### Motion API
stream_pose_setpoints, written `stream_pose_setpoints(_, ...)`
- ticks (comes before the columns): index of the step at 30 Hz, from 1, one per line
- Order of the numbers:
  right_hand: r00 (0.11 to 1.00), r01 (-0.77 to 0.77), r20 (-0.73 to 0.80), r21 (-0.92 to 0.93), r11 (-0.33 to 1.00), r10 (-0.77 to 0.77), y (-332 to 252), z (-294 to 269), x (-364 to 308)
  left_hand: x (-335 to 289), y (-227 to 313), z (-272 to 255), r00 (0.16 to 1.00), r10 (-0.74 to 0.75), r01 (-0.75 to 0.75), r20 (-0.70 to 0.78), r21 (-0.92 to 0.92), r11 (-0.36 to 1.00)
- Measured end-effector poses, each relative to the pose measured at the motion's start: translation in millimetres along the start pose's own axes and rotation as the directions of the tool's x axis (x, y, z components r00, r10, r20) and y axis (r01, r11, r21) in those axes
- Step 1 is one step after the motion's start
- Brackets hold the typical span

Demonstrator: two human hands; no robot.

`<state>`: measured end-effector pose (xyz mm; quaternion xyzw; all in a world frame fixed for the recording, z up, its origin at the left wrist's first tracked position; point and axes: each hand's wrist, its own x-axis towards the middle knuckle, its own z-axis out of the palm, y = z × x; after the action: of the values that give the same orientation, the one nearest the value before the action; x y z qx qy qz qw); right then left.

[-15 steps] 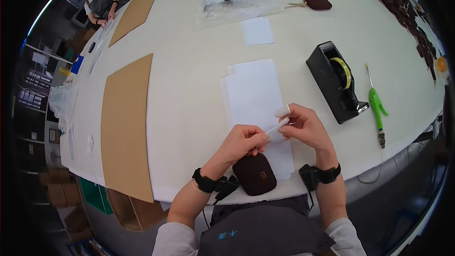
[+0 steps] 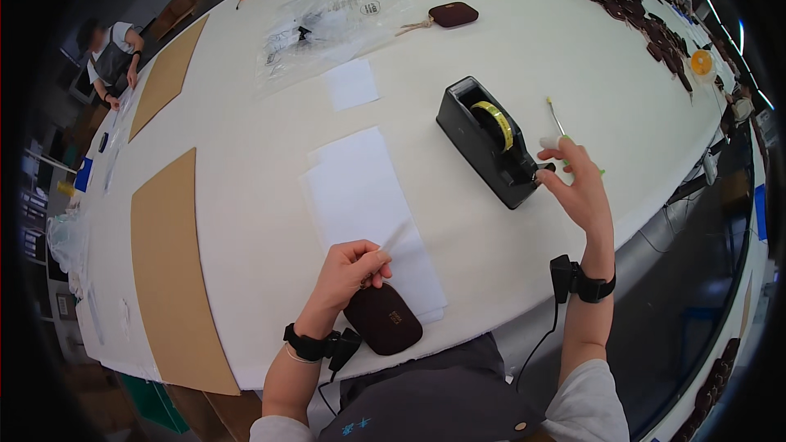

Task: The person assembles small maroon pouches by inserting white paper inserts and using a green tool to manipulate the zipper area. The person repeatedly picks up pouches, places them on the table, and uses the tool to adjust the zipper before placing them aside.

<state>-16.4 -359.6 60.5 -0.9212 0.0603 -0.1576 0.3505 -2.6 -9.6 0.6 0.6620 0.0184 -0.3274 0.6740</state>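
Observation:
My left hand (image 2: 354, 272) is closed in a pinch around a rolled white paper (image 2: 399, 236), whose pale end sticks out past the fingertips. Just below that hand lies a dark brown zip-pouch-like case (image 2: 385, 319) with small gold lettering, near the table's front edge. My right hand (image 2: 577, 184) is at the cutter end of a black tape dispenser (image 2: 483, 143), thumb and fingers apart, with a white cover on one fingertip. A roll of yellow tape (image 2: 495, 124) sits in the dispenser. Whether the fingers touch the tape end cannot be made out.
White sheets (image 2: 360, 188) lie beyond my left hand, a smaller sheet (image 2: 352, 84) farther off. A green-handled tool (image 2: 557, 119) is partly behind my right hand. Also on the table are a plastic bag (image 2: 327, 29), cardboard (image 2: 176, 278) and a brown case (image 2: 453, 15). A co-worker (image 2: 115, 57) stands far left.
My right hand has let go of the rolled paper and moved right to the tape dispenser. The left hand keeps its pinch on the paper. The whole view has swung to the right.

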Motion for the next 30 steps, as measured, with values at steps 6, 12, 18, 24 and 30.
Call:
stream_pose_setpoints(6,0.998,-0.009,0.056,0.184,0.983,-0.002,17.0,7.8,9.8,1.6,-1.8,-0.5,1.0,-0.012,0.012,-0.004,-0.038,0.999)
stream_pose_setpoints(12,0.986,-0.113,-0.075,0.344,0.932,0.147,10.8,5.8,-5.3,3.3,-4.1,-3.0,1.0,-0.008,0.007,-0.021,-0.047,0.999)
stream_pose_setpoints(18,0.958,-0.276,0.037,0.392,0.877,0.285,25.6,11.4,-20.7,1.7,-3.3,-1.6,0.999,-0.04,0.041,0.008,-0.124,0.991)
stream_pose_setpoints(24,0.965,-0.21,-0.162,-0.002,0.978,0.206,32.8,20.5,-34.3,-0.5,2.0,4.0,0.998,-0.003,0.015,0.065,-0.19,0.982)
stream_pose_setpoints(30,0.982,-0.182,0.148,0.537,0.824,0.12,-37.5,63.8,-68.3,-0.9,1.9,9.3,0.996,0.044,-0.037,0.081,-0.083,0.996)
